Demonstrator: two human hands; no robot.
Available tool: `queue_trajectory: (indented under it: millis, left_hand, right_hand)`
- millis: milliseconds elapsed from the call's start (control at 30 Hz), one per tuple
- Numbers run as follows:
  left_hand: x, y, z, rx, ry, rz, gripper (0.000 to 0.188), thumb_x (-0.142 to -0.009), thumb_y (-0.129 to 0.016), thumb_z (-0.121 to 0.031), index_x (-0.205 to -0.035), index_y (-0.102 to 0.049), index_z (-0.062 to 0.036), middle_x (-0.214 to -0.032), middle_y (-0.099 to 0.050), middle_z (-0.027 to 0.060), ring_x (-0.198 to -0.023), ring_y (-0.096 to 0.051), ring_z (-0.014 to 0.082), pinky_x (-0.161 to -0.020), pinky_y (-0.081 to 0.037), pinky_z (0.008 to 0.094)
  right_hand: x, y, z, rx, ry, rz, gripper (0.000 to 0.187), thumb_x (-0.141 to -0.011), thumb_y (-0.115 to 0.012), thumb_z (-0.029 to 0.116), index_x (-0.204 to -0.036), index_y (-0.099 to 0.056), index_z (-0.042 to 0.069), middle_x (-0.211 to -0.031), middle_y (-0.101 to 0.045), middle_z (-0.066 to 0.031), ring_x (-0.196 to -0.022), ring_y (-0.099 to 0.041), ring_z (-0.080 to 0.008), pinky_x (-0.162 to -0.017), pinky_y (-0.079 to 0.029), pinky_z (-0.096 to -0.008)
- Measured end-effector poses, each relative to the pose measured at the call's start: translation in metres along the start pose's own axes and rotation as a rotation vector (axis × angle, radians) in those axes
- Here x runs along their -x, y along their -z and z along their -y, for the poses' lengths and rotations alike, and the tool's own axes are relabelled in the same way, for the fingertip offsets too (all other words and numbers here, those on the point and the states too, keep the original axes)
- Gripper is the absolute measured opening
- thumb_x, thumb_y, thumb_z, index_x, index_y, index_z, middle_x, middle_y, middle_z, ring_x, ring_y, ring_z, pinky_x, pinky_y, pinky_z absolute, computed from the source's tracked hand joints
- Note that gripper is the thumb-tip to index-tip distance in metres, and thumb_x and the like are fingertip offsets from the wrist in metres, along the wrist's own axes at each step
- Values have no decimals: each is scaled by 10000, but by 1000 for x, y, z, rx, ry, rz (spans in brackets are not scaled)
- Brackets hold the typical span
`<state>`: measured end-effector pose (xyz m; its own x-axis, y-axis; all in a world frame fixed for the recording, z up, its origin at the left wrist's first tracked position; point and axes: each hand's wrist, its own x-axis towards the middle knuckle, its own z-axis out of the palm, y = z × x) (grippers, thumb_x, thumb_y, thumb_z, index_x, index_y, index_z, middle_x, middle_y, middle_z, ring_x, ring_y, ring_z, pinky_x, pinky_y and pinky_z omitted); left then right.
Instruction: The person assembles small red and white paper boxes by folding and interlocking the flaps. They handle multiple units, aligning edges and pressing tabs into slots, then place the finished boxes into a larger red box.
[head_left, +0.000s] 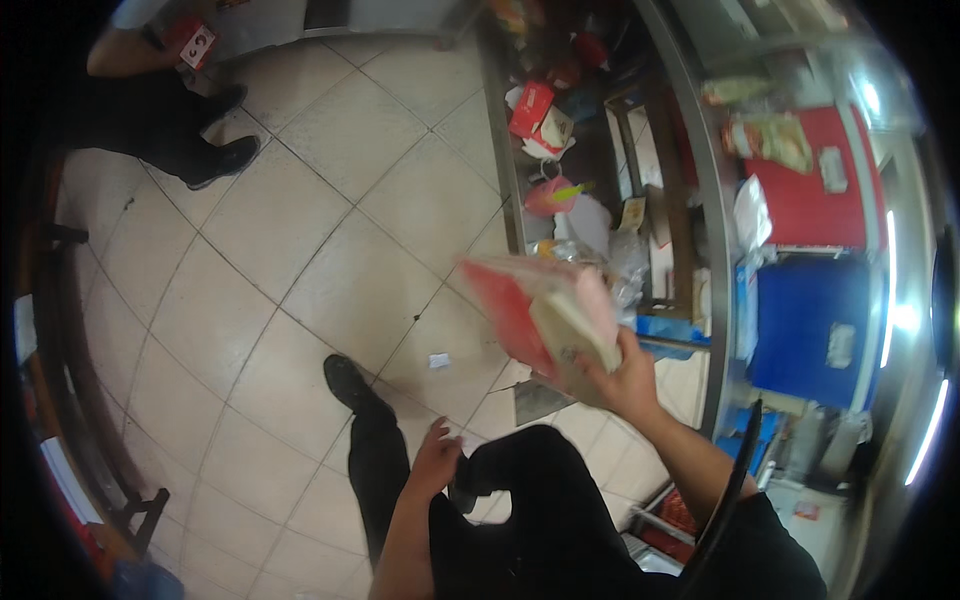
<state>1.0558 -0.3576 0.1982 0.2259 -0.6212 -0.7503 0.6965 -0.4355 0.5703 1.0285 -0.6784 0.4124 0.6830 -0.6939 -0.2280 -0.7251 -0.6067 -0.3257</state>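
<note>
My right hand (627, 378) grips a stack of flat red and cream packaging (555, 325). The stack is blurred, so its exact kind cannot be made out. Thumb and fingers are closed on its near right edge, and it is held up in front of the shelf. Low over the floor beside my knee hangs my left hand (436, 462), empty, its fingers loosely apart and touching nothing.
On the right stands a metal shelf unit holding a red box (532, 108), a pink cup (550, 197) and plastic bags. Blue (812, 325) and red bins (815, 185) lie beyond. Another person's legs (150, 120) are at the upper left. A small white scrap (438, 360) is on the tiles.
</note>
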Motion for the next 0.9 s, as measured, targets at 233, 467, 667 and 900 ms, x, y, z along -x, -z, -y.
queue_trajectory:
  millis: [233, 467, 667, 900]
  left_hand:
    - [-72, 31, -17, -681, 296, -215, 616, -1028, -641, -461, -1451, -567, -20, -1315, -699, 255, -1249, -668, 408, -1065, -520, 498]
    - [-170, -2, 10, -89, 56, -644, 391, -1044, -653, -358, -1301, -654, -64, -1106, -765, 216, -1032, -739, 387, -918, -571, 474]
    - [-225, -36, 61, 27, 326, -102, 437, -1072, -601, -444, -1211, -637, -31, -1011, -746, 102, -795, -736, 210, -637, -558, 340]
    - [-239, -31, 18, 19, 322, -354, 322, -1073, -601, -313, -1188, -644, -15, -1052, -719, 122, -839, -684, 180, -680, -536, 307]
  right_hand:
    - [-238, 52, -71, -22, -295, -528, 519, -866, -870, 347, -1192, -654, 6, -1092, -777, -215, -1013, -766, -330, -901, -576, -453]
    - [-414, 58, -193, -790, -671, -823, 553, -841, -843, 208, -1309, -652, -17, -1222, -740, -193, -1003, -761, -299, -927, -603, -400]
    - [-484, 46, -240, -640, -764, -726, 539, -886, -739, 218, -1349, -640, -39, -1306, -703, -211, -1133, -719, -311, -991, -579, -396]
    - [-549, 13, -293, -545, -439, -702, 626, -849, -775, 248, -1407, -637, 2, -1321, -697, -193, -1134, -705, -291, -972, -578, -406]
